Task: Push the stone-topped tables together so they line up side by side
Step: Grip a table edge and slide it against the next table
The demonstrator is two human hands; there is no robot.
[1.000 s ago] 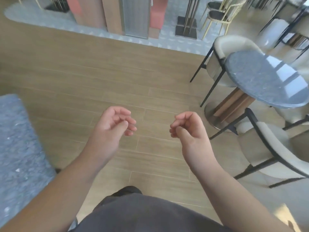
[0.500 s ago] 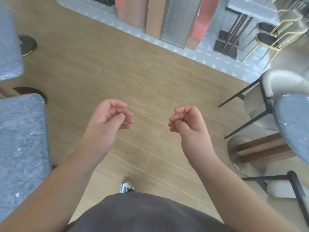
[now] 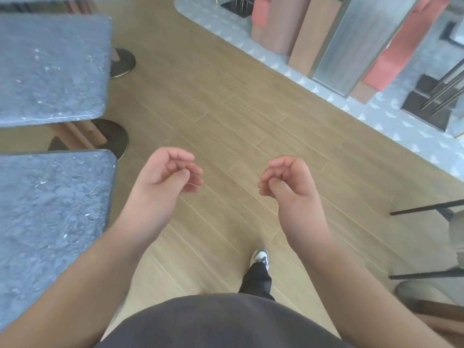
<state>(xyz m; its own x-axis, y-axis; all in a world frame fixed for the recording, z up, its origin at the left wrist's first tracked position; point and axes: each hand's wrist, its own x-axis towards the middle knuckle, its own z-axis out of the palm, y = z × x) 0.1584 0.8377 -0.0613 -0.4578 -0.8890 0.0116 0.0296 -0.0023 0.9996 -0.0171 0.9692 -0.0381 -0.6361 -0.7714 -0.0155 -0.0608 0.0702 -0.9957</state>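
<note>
Both the left hand (image 3: 167,182) and right hand (image 3: 291,183) hang loosely curled and apparently empty beside two gapped stone-topped tables (image 3: 50,209).

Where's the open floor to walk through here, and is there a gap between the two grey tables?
Bare wood floor runs between the tables and the patterned grey strip. Near table and far table stand apart, but pedestal bases fill that gap. A chair crowds the right.
</note>
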